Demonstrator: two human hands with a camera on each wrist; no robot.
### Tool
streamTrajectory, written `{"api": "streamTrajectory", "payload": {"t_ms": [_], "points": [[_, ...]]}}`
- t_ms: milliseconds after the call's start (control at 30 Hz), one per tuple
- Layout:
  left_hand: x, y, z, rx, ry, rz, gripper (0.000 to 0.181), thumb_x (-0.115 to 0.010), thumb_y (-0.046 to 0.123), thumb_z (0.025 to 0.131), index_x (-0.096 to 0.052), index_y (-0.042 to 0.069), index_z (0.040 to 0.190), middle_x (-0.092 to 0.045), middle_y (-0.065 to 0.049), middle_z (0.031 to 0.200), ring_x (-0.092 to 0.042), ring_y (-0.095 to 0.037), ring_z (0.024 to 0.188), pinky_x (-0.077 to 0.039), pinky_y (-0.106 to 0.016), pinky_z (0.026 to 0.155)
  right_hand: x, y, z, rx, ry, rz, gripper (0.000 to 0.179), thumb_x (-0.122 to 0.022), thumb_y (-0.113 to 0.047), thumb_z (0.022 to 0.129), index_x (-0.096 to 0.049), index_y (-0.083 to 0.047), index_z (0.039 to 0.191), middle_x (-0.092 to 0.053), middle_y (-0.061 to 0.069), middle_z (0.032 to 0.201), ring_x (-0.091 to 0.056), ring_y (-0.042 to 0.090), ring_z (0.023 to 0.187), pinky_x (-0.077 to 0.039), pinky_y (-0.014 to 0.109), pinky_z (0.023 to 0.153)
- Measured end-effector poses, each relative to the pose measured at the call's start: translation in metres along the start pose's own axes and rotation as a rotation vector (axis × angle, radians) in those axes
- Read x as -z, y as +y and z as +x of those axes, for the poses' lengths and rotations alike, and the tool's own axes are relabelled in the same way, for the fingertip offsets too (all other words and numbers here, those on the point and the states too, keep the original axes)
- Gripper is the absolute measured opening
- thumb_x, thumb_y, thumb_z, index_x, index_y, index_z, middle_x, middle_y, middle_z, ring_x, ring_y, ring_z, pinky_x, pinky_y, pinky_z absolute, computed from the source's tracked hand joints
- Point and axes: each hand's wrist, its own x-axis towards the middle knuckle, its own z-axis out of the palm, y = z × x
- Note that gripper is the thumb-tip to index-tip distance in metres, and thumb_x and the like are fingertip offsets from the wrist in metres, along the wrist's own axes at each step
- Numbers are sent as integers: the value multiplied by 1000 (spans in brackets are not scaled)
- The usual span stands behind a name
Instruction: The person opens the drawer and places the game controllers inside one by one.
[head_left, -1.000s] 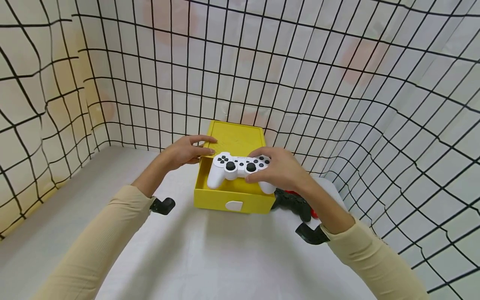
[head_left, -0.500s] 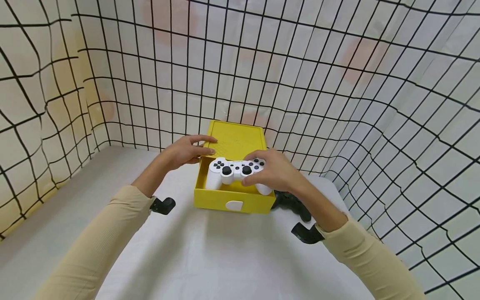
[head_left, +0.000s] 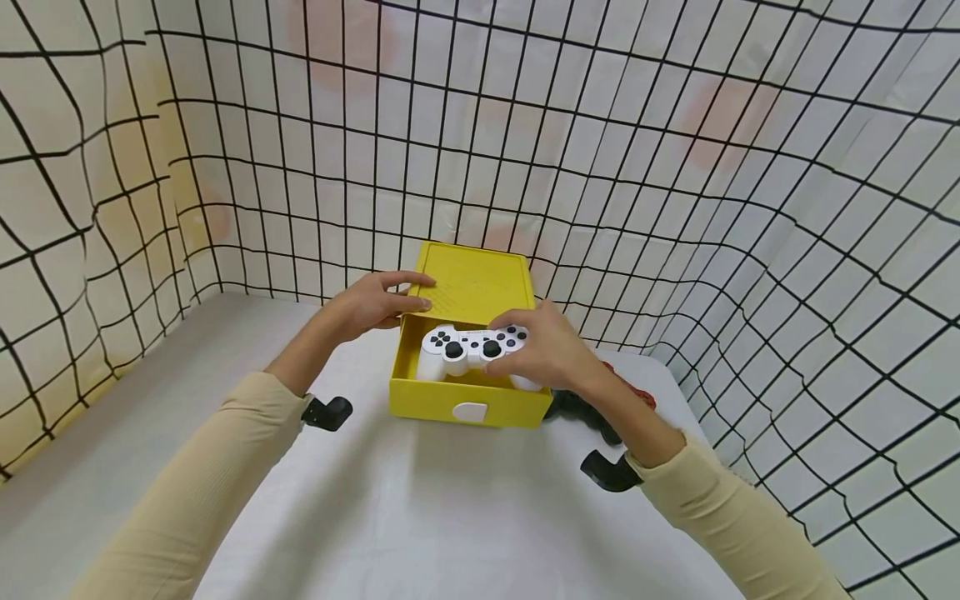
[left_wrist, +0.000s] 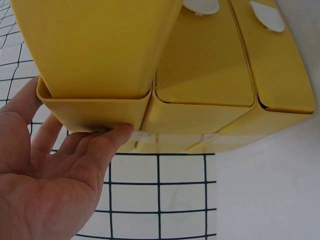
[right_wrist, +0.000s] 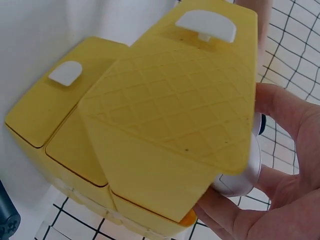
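A yellow drawer unit [head_left: 472, 279] stands on the table with its top drawer [head_left: 420, 402] pulled out toward me. My left hand [head_left: 367, 302] holds the unit's left edge, fingertips on its top; the left wrist view shows the same hand [left_wrist: 62, 167] around the casing beside the drawer. My right hand [head_left: 551, 346] grips a white game controller [head_left: 431, 360] by its right side, thumb near the right stick. Seen from above, the controller lies within the drawer, its lower grips partly behind the drawer front. The right wrist view shows the controller [right_wrist: 239, 175] mostly hidden by the drawer.
Right of the unit, behind my right forearm, lies a black object [head_left: 577, 410] with a red one [head_left: 642, 395]. Two shut drawers with white handles [right_wrist: 66, 73] sit beside the pulled-out one. A black wire grid [head_left: 480, 150] encloses the white table [head_left: 465, 517].
My right hand has lowered the white game controller into the drawer, moving it slightly left and down. My left hand has stayed on the drawer unit.
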Motion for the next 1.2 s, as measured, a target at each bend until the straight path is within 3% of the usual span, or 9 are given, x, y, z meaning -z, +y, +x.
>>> {"api": "streamTrajectory", "payload": {"t_ms": [133, 367, 567, 800, 1000, 1200], "points": [[0, 0, 0, 6, -1, -1, 47, -71, 32, 97, -58, 27, 142, -58, -10, 134, -56, -26, 114, -49, -41, 105, -2, 0, 0, 0, 11, -4, 60, -85, -42, 75, -70, -18, 128, -46, 16, 138, -38, 32, 126, -41, 44, 95], [0, -1, 1, 18, 1, -1, 47, -71, 33, 97, -58, 28, 142, -58, -10, 131, -56, -25, 111, -49, -38, 100, -4, -1, -1, 7, 4, -5, 58, -84, -42, 76, -71, -18, 127, -48, 17, 136, -37, 33, 126, -40, 43, 94], [0, 0, 1, 12, -4, -15, 47, -71, 32, 97, -58, 27, 142, -57, -10, 134, -56, -26, 114, -48, -43, 106, -4, -1, -3, 25, -2, -16, 57, -84, -42, 76, -72, -17, 127, -53, 15, 132, -41, 31, 123, -40, 40, 92], [-1, -1, 2, 4, 2, -12, 46, -71, 32, 96, -59, 27, 141, -57, -9, 123, -54, -23, 106, -48, -34, 92, -4, 3, -1, 16, -26, -43, 60, -84, -45, 78, -71, -16, 128, -67, 8, 123, -53, 28, 114, -45, 42, 93], [-2, 0, 2, -2, 0, -10, 47, -71, 31, 97, -58, 26, 141, -58, -9, 125, -54, -24, 108, -49, -37, 97, -6, 5, 1, 8, -48, -47, 59, -83, -46, 79, -71, -17, 128, -68, 6, 126, -55, 28, 115, -46, 46, 98], [-2, 0, 1, -12, 2, 1, 46, -70, 31, 98, -58, 25, 142, -57, -9, 125, -53, -24, 105, -48, -34, 89, -10, 6, 3, 16, -77, -95, 55, -81, -49, 81, -72, -21, 127, -69, 1, 119, -55, 25, 111, -48, 40, 91]]}}
